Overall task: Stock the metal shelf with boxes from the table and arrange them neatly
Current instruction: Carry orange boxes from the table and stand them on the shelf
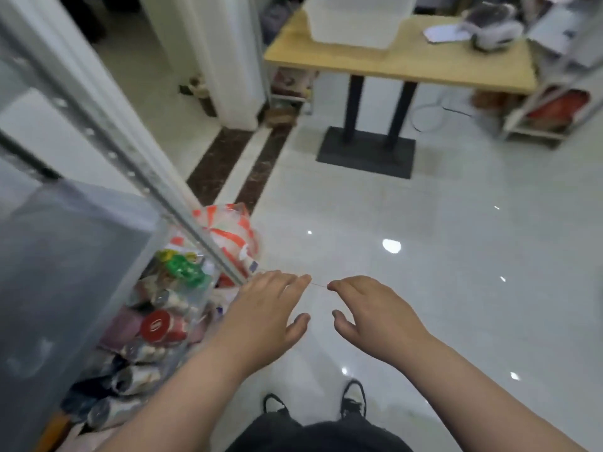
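My left hand (264, 316) and right hand (375, 313) are loosely open and empty, near the metal shelf (130, 172). I think fetching is not finished; the surface (424, 70) stands well apart.

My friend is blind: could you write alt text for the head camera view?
Two empty hands, the left hand and right hand, reach forward with relaxed fingers over a glossy white floor. A metal shelf stands close on the left, and a wooden table carrying a white tub lies ahead.

A white bin (355, 19) and papers (445, 33) sit on the wooden table (424, 68)
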`<state>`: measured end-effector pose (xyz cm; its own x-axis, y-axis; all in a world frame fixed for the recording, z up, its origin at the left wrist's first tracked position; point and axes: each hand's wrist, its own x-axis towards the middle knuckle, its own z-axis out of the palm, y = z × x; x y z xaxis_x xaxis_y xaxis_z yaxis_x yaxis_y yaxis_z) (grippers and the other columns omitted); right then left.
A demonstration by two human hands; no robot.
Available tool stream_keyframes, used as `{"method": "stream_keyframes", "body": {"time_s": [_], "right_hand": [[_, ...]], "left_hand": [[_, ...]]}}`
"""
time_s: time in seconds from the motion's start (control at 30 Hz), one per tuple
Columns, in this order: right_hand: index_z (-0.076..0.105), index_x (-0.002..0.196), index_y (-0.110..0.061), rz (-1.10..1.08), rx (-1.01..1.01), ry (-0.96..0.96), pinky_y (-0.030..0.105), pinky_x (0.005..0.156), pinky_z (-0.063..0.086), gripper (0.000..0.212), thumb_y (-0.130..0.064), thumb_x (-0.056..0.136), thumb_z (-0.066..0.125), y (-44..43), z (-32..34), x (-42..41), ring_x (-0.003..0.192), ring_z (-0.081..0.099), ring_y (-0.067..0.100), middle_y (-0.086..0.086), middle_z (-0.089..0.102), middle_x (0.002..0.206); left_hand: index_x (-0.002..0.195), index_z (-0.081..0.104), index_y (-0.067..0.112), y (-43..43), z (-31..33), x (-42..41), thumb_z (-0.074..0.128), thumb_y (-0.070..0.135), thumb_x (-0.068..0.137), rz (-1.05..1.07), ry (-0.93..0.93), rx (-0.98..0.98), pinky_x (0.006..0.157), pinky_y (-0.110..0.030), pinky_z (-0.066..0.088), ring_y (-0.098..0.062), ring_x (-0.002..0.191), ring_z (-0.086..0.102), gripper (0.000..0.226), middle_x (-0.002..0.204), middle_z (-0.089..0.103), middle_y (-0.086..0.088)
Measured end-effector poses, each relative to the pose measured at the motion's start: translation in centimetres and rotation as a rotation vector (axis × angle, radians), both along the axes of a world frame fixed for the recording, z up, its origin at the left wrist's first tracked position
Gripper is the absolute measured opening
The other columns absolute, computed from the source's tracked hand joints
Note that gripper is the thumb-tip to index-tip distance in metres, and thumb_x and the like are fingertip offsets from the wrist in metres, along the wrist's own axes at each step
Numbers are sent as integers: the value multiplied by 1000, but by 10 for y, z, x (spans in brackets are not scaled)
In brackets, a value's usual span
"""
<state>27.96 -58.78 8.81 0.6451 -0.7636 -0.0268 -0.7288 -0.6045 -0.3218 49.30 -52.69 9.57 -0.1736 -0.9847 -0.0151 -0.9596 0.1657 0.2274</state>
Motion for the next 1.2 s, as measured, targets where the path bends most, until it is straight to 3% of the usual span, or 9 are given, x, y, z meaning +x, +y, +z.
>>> {"method": "stream_keyframes", "body": {"time_s": [0.17, 0.47, 0.63, 0.77, 0.97, 1.2], "right_hand": [[49, 141, -23, -324, 140, 58, 34, 95, 46, 47, -38, 97, 49, 62, -7, -45, 125, 51, 21, -3, 58, 134], [42, 145, -27, -959, 277, 46, 32, 99, 44, 49, -41, 99, 44, 242, -23, -65, 129, 46, 16, -7, 53, 140], [45, 143, -27, -1273, 297, 28, 34, 93, 47, 47, -41, 98, 44, 361, -25, -80, 124, 49, 17, -5, 56, 135], [49, 139, -26, -1512, 276, -13, 33, 84, 48, 45, -40, 96, 45, 450, -23, -100, 120, 51, 18, -4, 59, 128], [51, 138, -27, -1730, 276, -69, 35, 89, 49, 44, -40, 95, 48, 576, -22, -131, 121, 51, 19, -3, 58, 131], [52, 137, -26, -1805, 271, -93, 35, 94, 47, 45, -42, 95, 49, 685, -29, -188, 125, 50, 21, -2, 57, 134]], "left_hand": [[133, 58, 20, 0, -17, -40, 47, 49, 86, -292, 36, 23, 94, -40, 51, -22, 108, 62, 57, 117, 66, 4], [131, 59, 22, 58, -37, -99, 43, 53, 86, -875, -43, 143, 88, -37, 52, -20, 105, 64, 57, 116, 68, 4], [124, 61, 20, 126, -35, -167, 45, 50, 85, -1202, -40, 134, 75, -36, 56, -20, 91, 66, 52, 104, 68, 4], [125, 62, 19, 193, -28, -223, 45, 51, 85, -1403, -32, 111, 74, -38, 56, -21, 94, 65, 54, 107, 68, 3], [125, 62, 19, 303, -23, -291, 44, 50, 86, -1573, -6, 102, 73, -36, 55, -22, 95, 65, 54, 105, 68, 2], [132, 58, 23, 400, -24, -355, 34, 55, 84, -1569, -10, 79, 80, -36, 53, -23, 106, 61, 62, 116, 65, 2]]}}
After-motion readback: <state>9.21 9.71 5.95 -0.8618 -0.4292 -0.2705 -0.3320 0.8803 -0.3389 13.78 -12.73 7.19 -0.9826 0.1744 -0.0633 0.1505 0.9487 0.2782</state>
